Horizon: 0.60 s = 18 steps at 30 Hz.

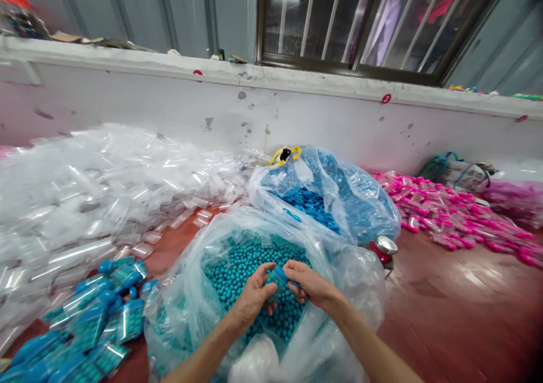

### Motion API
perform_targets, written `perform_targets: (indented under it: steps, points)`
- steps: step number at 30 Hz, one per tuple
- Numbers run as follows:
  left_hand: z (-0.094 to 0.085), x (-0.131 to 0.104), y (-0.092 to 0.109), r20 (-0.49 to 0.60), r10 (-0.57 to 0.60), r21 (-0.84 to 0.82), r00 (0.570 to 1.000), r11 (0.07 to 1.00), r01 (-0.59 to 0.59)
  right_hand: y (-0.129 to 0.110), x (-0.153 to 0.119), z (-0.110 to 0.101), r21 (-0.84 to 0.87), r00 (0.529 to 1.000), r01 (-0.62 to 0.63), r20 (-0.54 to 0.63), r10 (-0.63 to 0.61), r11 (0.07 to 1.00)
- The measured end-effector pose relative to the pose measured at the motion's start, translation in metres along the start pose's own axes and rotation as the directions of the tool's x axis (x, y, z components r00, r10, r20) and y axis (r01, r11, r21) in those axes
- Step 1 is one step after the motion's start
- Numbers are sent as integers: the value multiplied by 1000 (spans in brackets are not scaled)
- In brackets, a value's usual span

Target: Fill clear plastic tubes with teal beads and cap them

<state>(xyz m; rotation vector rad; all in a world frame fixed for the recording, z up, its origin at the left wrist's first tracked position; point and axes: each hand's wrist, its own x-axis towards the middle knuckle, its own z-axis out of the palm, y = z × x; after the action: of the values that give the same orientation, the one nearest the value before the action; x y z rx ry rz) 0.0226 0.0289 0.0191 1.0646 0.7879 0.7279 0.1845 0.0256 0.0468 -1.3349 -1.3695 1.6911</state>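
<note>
Over a large plastic bag of teal beads, both my hands hold one small clear container with a blue end and teal contents. My left hand has its fingers curled round the container's left side. On the right, my right hand pinches its blue end. Behind the beads, another plastic bag holds blue pieces. Filled containers with blue ends lie in a pile at the lower left.
A big heap of clear empty containers covers the left side. Pink containers are spread on the red floor at right. A red and silver object stands beside the blue bag. Behind is a white wall.
</note>
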Motion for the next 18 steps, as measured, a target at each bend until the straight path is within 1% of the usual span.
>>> perform_targets:
  steps: [2,6,9,12,14,16,18]
  points:
    - [2,-1,1,-16,7,24,1000,1000,-6,-1,-2,0,42,999,-31,31,29,999]
    - [5,-4,1,-59,27,87,998,996,-22,-4,-4,-1,59,997,-62,60,58,996]
    - [7,-7,1,-60,24,85,998,996,-19,-4,-7,-2,81,986,-84,152,71,993]
    - [12,-12,1,-49,-3,47,999,999,6,4,-9,-3,123,970,-129,221,100,984]
    - [15,-15,2,-79,0,70,997,998,6,13,-10,-4,170,967,-160,226,120,972]
    - [16,-16,3,-128,52,138,990,990,-34,22,-10,-5,178,969,-190,192,156,965]
    - [15,-15,2,-99,37,140,994,990,-23,29,-8,-6,118,974,-208,119,194,971]
